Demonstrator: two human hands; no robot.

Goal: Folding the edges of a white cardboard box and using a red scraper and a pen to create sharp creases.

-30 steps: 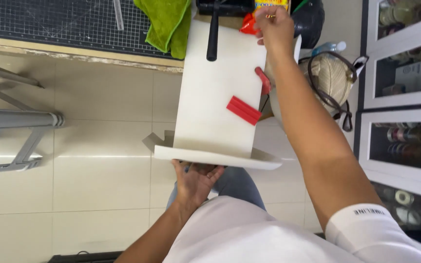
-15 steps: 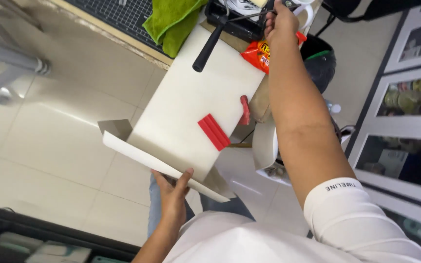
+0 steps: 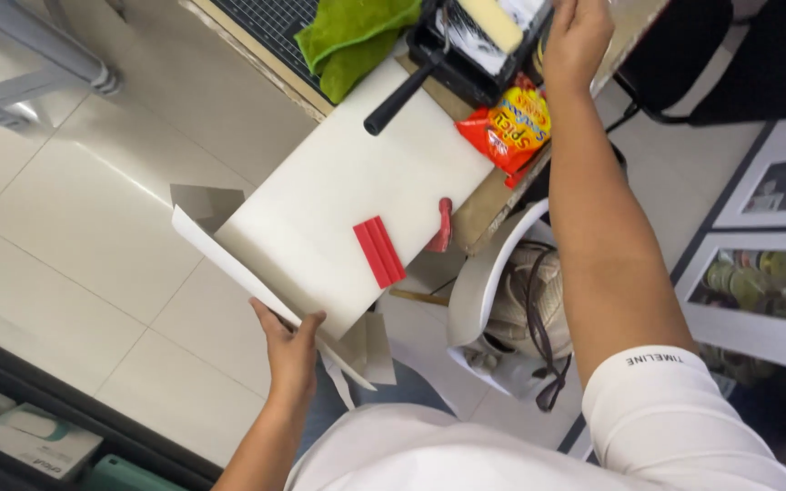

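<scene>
My left hand (image 3: 289,350) grips the near edge of a large white board (image 3: 338,205). The board slopes from my lap up onto the worktable's edge. A flat red squeegee (image 3: 379,252) lies on the board near its right side. A small red-handled tool (image 3: 443,225) sits at the board's right edge. My right hand (image 3: 579,36) is stretched far out over the table, fingers curled beside a black tray holding a paint roller (image 3: 475,41). What the fingers grip is hidden.
A red-orange snack packet (image 3: 507,127) lies under my right forearm. A green cloth (image 3: 347,36) and a gridded cutting mat (image 3: 270,23) lie at the table's left. A white seat with a bag (image 3: 511,300) stands below the table. Glass-door cabinets (image 3: 766,282) line the right.
The view has swung, so the board and table now run diagonally. My right hand reached farther toward the roller tray. My left hand keeps its hold on the board's near edge.
</scene>
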